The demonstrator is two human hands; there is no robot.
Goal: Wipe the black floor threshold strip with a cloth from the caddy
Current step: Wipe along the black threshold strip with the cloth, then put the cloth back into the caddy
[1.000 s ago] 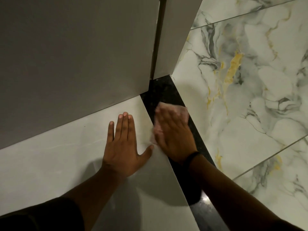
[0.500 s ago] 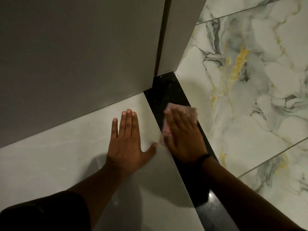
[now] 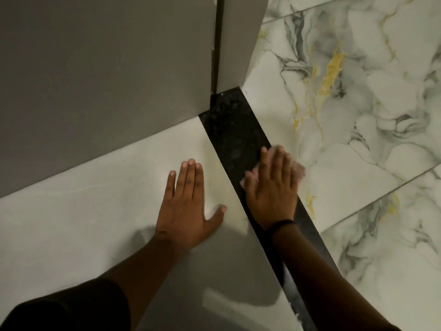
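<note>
A black threshold strip [image 3: 235, 130] runs diagonally across the floor from the door frame down to the lower right. My right hand [image 3: 273, 189] lies flat on a pale pink cloth [image 3: 299, 170], pressing it onto the strip; the cloth shows past my fingers and spills onto the marble tile on the right. A dark band sits on that wrist. My left hand [image 3: 187, 206] rests flat with fingers spread on the plain light tile just left of the strip, holding nothing. The caddy is out of view.
A grey wall [image 3: 95, 75] and grey door frame [image 3: 237, 41] stand at the strip's far end. White marble tiles [image 3: 358, 115] with grey and gold veins lie to the right, plain light tile [image 3: 83, 211] to the left. My dark sleeve fills the bottom left corner.
My right hand has slid the cloth sideways, from the strip's left edge towards its right edge and partly onto the marble. My left hand has stayed planted on the tile.
</note>
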